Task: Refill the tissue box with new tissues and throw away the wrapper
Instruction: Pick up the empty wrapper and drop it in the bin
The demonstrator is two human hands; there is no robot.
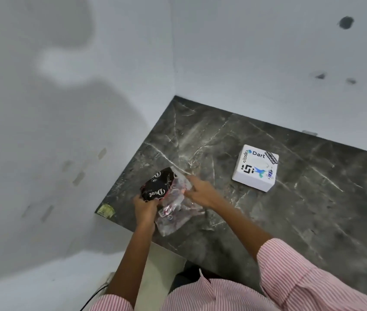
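Gripping black tissue pack (pixel 157 185) — long axis up-right — both hands.

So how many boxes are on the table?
1. The white box with stickers sits on the dark marble table, to the right of both hands. Nothing else box-shaped shows; the black pack being held looks soft.

Worktop (pixel 290 221): dark grey marble-look stone, pale veins, polished, slight sheen. Wrapper (pixel 173 212): thin clear plastic film, crinkled, glossy. Black pack (pixel 157 187): glossy printed plastic, white lettering. White box (pixel 255 168): smooth matt surface, printed stickers on top. Walls (pixel 65 131): matt painted plaster. Sleeve (pixel 301 272): striped woven cloth.
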